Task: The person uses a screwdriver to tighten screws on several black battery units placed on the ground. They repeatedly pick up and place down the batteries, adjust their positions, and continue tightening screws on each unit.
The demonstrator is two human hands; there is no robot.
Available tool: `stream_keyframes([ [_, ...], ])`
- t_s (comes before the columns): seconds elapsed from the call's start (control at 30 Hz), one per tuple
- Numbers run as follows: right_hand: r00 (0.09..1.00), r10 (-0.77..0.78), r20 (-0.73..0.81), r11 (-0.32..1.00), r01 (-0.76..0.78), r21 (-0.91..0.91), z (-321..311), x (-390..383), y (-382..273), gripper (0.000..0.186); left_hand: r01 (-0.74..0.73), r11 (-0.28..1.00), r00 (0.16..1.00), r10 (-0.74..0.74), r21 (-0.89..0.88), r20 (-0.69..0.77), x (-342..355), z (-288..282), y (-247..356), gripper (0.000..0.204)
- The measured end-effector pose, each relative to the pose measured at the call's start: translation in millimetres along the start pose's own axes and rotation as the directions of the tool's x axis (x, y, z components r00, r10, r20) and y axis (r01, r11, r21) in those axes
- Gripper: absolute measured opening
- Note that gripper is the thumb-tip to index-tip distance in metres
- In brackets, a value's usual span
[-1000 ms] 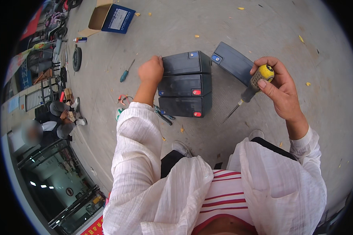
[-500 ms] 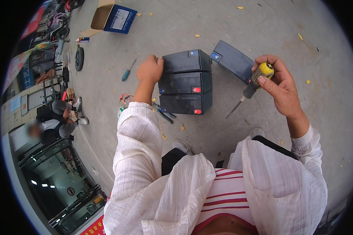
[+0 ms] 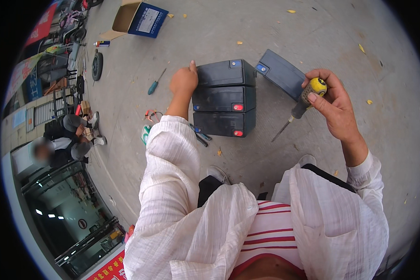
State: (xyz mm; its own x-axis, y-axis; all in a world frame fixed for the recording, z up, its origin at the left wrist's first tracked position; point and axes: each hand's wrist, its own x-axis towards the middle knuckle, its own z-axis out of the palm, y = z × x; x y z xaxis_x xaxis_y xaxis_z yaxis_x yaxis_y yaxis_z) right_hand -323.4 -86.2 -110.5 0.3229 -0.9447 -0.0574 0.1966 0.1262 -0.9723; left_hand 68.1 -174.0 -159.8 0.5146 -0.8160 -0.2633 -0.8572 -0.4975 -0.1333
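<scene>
Three black batteries with red and blue terminals lie in a row. My left hand grips the left end of the farthest one, one finger pointing up, the others partly hidden. My right hand holds a screwdriver with a yellow-capped grey handle, its shaft pointing down-left. A fourth black battery lies angled at the right, its near end partly behind my right fingers; I cannot tell whether they touch it. A teal screwdriver and some pliers lie left of the batteries.
An open blue cardboard box, a spray can and a loose tyre lie on the concrete. At the left, another person sits near a glass shopfront, with parked scooters and clutter beyond.
One finger of my left hand has lifted to point upward at the battery's edge. The batteries appear slightly farther right in the picture. My right hand still holds the screwdriver.
</scene>
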Motion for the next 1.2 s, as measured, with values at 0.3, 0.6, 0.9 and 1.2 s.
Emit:
stream_keyframes([
  [0.3, 1.000, 0.010, -0.004, 0.999, -0.010, -0.044, 1, 4, 5, 0.036, -0.236, 0.966, 0.971, 0.238, 0.103, -0.011, -8, -6, 1, 0.050],
  [0.6, 0.998, 0.058, -0.002, 0.998, -0.058, -0.039, 2, 5, 3, 0.036, 0.021, 0.422, 0.987, 0.138, -0.906, 0.087, 34, 19, -51, 0.032],
  [0.9, 0.998, 0.067, -0.014, 0.996, -0.067, -0.055, 2, 5, 7, 0.035, 0.189, 0.084, 0.982, -0.024, -0.978, 0.187, 4, 30, -56, 0.031],
  [1.2, 0.995, 0.094, -0.017, 0.995, -0.094, 0.016, 3, 5, 8, 0.035, 0.196, 0.384, 0.955, 0.134, -0.902, 0.265, 13, 65, -49, 0.077],
])
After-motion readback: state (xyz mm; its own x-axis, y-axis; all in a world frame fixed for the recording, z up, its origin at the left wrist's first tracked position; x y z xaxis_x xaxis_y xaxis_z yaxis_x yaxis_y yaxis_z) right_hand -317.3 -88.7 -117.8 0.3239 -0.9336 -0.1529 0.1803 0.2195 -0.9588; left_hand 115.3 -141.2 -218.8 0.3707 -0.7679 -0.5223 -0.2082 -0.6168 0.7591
